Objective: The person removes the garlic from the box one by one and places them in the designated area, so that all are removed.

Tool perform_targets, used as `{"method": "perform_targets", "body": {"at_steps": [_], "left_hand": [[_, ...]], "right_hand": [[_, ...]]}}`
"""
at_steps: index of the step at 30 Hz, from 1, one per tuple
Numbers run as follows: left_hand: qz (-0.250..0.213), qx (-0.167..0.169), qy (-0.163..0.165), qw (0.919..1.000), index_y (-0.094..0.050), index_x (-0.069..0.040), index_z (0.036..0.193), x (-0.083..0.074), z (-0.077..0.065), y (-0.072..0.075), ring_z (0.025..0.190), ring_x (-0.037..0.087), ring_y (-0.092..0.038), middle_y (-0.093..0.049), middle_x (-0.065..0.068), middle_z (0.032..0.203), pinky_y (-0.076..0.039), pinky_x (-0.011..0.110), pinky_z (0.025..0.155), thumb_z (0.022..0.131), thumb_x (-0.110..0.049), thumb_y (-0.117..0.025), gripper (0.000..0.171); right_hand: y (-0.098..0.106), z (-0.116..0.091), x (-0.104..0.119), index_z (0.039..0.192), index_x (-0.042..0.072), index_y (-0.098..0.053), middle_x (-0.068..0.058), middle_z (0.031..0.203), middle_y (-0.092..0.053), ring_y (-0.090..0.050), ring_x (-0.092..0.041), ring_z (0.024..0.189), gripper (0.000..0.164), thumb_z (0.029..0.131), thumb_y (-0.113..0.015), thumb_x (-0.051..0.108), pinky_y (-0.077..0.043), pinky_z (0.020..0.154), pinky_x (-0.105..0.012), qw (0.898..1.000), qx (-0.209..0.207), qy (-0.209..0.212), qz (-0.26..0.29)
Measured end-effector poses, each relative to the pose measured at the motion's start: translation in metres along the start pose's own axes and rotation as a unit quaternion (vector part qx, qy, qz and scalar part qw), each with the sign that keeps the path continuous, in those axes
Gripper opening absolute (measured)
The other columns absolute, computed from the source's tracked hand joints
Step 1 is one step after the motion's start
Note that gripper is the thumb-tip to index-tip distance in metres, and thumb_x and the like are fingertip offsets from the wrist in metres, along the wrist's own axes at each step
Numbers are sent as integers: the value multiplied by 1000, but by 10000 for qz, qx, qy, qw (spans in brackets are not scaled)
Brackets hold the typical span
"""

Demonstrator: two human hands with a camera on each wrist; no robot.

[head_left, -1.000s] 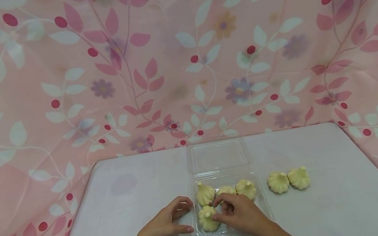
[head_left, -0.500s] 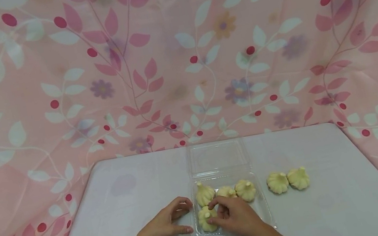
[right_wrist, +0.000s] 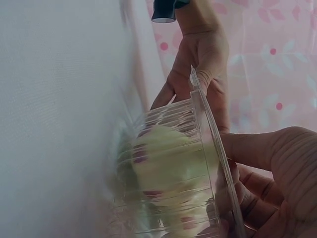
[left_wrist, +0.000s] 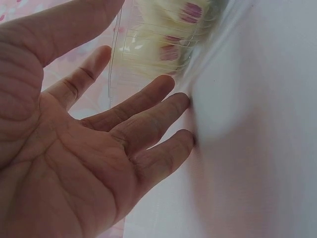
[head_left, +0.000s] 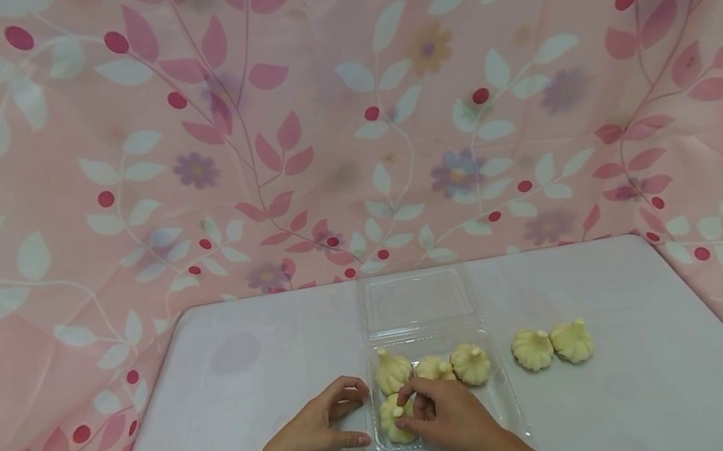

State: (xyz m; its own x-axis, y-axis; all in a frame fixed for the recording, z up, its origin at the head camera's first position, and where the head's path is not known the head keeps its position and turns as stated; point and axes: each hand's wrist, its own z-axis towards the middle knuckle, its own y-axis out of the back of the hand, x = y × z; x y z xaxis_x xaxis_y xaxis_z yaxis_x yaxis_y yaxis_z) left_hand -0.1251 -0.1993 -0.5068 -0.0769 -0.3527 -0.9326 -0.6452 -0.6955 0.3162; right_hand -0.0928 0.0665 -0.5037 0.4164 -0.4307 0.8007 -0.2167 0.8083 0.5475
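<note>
A clear plastic clamshell box (head_left: 516, 392) stands on the table with its lid folded back. Inside sit several pale yellow garlic bulbs, three along the back row and one garlic bulb (head_left: 391, 423) at the front left. My right hand (head_left: 456, 414) reaches over the box, thumb and index finger curled about the stem of that front bulb. At the box's left side, my left hand (head_left: 313, 423) has its fingers spread and relaxed, fingertips close to the wall. Purple patches on the garlic (left_wrist: 168, 52) show through the box wall in the left wrist view.
To the right of the box lie two more garlic bulbs, a left bulb (head_left: 532, 349) and a right bulb (head_left: 572, 341). The transparent lid (head_left: 418, 300) lies toward the table's back edge. Behind the white table (head_left: 654, 400) hangs a pink floral cloth (head_left: 339, 100).
My right hand has shifted slightly left, its thumb and index finger coming closer about the front bulb's stem. The left hand has stayed in place.
</note>
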Motion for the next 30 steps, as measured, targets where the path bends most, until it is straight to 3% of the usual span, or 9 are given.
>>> {"method": "perform_targets", "body": {"at_steps": [20, 30], "left_hand": [[-31, 29, 2, 10000, -46, -12, 137, -1, 0, 0, 134, 33, -45, -51, 12, 138, -36, 52, 108, 82, -22, -83, 67], [35, -10, 13, 10000, -46, -12, 137, 0, 0, 0, 134, 32, -45, -51, 12, 139, -36, 50, 109, 81, -23, -83, 68]], "right_hand": [[0, 0, 0, 92, 20, -67, 17, 62, -52, -44, 5, 53, 17, 84, -80, 26, -39, 47, -16, 9998, 25, -178, -3], [11, -1, 6, 91, 21, -65, 15, 63, -53, -45, 3, 53, 18, 83, -81, 23, -39, 46, -17, 9997, -207, -160, 3]]}}
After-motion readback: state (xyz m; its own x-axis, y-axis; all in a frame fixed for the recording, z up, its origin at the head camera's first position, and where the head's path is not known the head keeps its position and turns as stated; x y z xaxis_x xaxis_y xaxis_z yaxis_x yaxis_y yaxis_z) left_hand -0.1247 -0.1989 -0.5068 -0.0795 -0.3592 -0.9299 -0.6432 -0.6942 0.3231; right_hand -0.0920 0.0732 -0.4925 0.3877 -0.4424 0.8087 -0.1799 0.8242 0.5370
